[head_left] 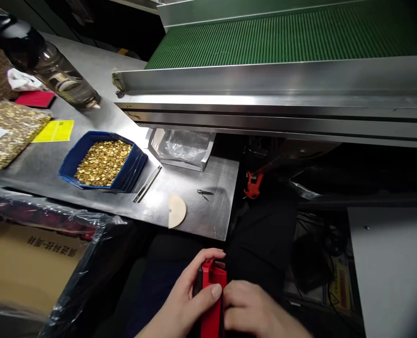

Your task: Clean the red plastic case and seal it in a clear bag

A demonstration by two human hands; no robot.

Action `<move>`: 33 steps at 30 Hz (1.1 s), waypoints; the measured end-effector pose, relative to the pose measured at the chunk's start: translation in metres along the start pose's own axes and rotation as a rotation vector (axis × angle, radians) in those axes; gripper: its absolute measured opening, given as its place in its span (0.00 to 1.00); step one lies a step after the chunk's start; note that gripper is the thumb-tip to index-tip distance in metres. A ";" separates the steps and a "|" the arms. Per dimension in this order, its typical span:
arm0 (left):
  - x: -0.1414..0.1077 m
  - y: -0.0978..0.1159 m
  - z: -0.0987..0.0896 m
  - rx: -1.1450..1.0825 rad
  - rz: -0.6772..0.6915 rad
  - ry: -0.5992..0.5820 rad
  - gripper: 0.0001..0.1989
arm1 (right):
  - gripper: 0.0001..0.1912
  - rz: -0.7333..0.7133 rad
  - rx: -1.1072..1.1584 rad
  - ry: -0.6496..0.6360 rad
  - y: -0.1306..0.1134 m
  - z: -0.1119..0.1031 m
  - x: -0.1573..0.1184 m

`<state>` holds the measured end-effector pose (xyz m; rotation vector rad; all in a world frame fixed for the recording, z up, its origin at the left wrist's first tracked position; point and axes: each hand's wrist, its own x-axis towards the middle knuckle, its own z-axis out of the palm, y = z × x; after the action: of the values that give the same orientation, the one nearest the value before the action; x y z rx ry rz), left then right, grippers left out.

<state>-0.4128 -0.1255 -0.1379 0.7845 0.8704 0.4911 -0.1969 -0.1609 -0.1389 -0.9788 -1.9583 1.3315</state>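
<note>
My left hand (190, 298) is wrapped round a red and black plastic housing (211, 314), its thumb lying across the front and its fingers curled over the top. The housing is held above my lap, near the bottom of the view. My right hand (252, 307) is closed, with its curled fingers against the housing's right side. What those fingers pinch, if anything, is hidden, and the hand is slightly blurred. Ahead on the metal table lie a half-round pale disc (178, 212), a small metal piece (205, 192) and tweezers (147, 184).
A blue bin (138, 164) of small brass-coloured parts stands beside a grey tray (204, 159). A green conveyor belt (264, 37) runs across the top. At left are a bottle (65, 80), a bag of parts (14, 129) and a plastic-lined box (99, 234).
</note>
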 end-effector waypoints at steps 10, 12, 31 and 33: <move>-0.005 0.010 0.000 -0.060 -0.076 -0.111 0.38 | 0.16 0.431 -0.403 0.403 0.079 -0.037 0.136; -0.009 0.010 0.000 -0.024 -0.095 -0.105 0.39 | 0.17 0.439 -0.445 0.367 0.092 -0.029 0.156; -0.010 0.015 -0.018 -0.674 -0.297 -0.565 0.43 | 0.14 0.426 0.272 0.108 -0.006 -0.057 0.059; -0.008 0.018 -0.019 -0.627 -0.390 -0.627 0.45 | 0.12 0.376 0.339 0.067 -0.023 -0.060 0.049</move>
<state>-0.4337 -0.1119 -0.1275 0.1498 0.2347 0.1289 -0.1837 -0.0944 -0.0940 -1.2374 -1.4763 1.7408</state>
